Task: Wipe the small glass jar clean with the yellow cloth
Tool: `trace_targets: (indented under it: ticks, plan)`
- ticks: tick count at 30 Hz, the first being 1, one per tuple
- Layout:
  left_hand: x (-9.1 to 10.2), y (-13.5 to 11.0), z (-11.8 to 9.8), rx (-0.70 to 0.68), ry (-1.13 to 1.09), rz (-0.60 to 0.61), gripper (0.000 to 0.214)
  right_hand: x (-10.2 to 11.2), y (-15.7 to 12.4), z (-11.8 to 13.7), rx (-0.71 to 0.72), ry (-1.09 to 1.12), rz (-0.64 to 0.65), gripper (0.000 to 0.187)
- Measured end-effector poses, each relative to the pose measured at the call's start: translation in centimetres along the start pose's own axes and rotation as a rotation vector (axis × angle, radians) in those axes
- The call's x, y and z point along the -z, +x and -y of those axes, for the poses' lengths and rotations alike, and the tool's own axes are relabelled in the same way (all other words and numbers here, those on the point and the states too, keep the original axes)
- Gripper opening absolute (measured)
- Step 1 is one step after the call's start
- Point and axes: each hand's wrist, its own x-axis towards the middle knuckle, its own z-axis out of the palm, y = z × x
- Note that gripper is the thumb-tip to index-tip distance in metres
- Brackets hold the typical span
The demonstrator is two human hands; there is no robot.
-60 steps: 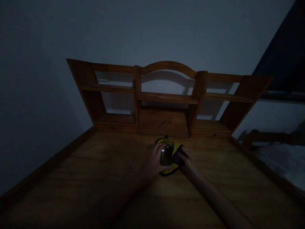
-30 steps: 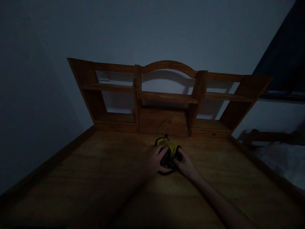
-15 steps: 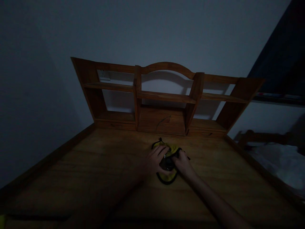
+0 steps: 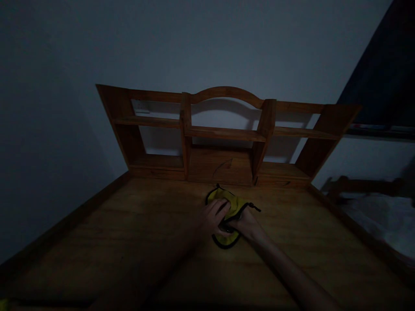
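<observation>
A yellow pouch (image 4: 238,204) with black edging and a dark cord or zip end at its right corner lies unfastened on the wooden desk. My left hand (image 4: 214,217) is curled over its left side, fingers bent on the fabric and thumb at the lower part. From the right, my right hand (image 4: 245,224) reaches under the raised flap into the pouch, its fingertips hidden there. Something dark with a small glint (image 4: 228,230) shows between my hands; its kind is too dim to make out.
A wooden shelf unit (image 4: 223,134) with cubbies and small drawers stands along the desk's back, against a pale wall. The desk top (image 4: 155,216) has raised side edges. White bedding (image 4: 382,220) lies to the right. The light is very dim.
My right hand has moved from gripping the pouch's upper edge to reaching inside under the flap. The flap now covers more of the dark thing. My left hand stays nearly in place.
</observation>
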Motion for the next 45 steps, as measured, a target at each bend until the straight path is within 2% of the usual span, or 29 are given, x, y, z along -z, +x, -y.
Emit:
trace_targets:
  ticks: [5, 9, 13, 18, 21, 29, 32, 36, 41, 45]
  plan:
    - [0.1, 0.1, 0.5, -0.065, 0.016, 0.093, 0.09, 0.9, -0.2, -1.2, 0.031, -0.21, 0.002, 0.047]
    - [-0.1, 0.1, 0.5, -0.054, -0.017, 0.074, 0.09, 1.2, -0.4, -1.4, 0.091, -0.459, -0.059, 0.045]
    - [0.1, -0.1, 0.2, -0.005, -0.055, 0.044, 0.092, 1.1, -0.8, -0.8, 0.133, -0.658, -0.052, 0.033]
    - [1.2, 0.2, -0.5, 0.07, -0.092, 0.039, 0.095, 1.4, -1.3, -0.6, 0.127, -0.8, -0.098, 0.016]
    - [1.6, 0.5, -0.9, 0.091, -0.125, 0.026, 0.093, 1.7, -1.4, -0.4, 0.13, -0.751, -0.094, 0.015]
    - [1.3, 0.4, -1.2, 0.081, -0.131, -0.055, 0.095, 1.1, -0.7, 0.4, 0.075, -0.411, -0.172, 0.025]
    - [1.3, 0.4, -1.4, 0.082, -0.131, -0.04, 0.093, 0.8, -0.6, 0.6, 0.078, -0.3, -0.141, 0.031]
    - [1.1, 0.4, -1.4, 0.058, -0.131, -0.022, 0.093, 0.7, -0.3, 0.5, 0.07, -0.202, -0.102, 0.03]
    - [0.9, 0.6, -1.1, -0.004, -0.158, -0.078, 0.091, 1.0, 0.1, -0.4, 0.074, -0.142, -0.053, 0.031]
    - [1.2, 0.7, -1.0, -0.007, -0.155, -0.017, 0.087, 0.9, -0.1, -0.3, 0.052, -0.081, -0.042, 0.038]
